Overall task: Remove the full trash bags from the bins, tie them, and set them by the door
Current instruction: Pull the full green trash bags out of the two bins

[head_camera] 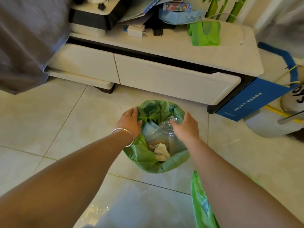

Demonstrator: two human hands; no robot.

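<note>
— Left hand (130,120) and right hand (186,125), both spread open, holding nothing, rested at opposite sides of the green trash bag (148,157) lining a bin on the floor.

— How would it handle?

— Thin, soft, slippery, probably light; gather the rim. Clear plastic (162,129) and crumpled paper (162,152) lay inside.

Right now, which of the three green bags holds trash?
The green bag lining the bin between both hands; the cabinet bag and the bag under the right arm look empty.
</note>
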